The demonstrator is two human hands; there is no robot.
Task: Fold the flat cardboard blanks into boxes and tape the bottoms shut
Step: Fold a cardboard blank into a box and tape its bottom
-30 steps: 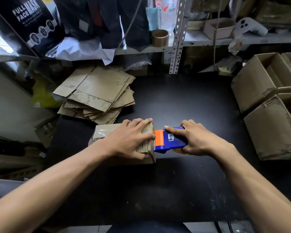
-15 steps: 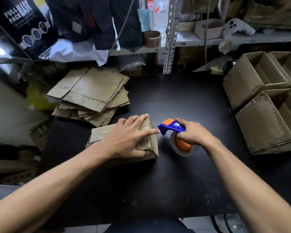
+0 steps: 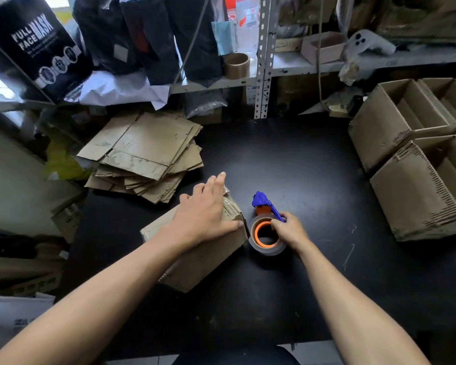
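On the black table (image 3: 287, 159), near its front edge, the box (image 3: 195, 262) sits bottom-up under my left hand (image 3: 203, 217), which lies flat with straight fingers pressing the taped flaps. Just beside its right corner my right hand (image 3: 290, 230) curls round the tape dispenser (image 3: 265, 227), whose roll rests on the table, possibly touching the box. I judge the corrugated card light and stiff but easily creased, so I'd lift it by its side walls.
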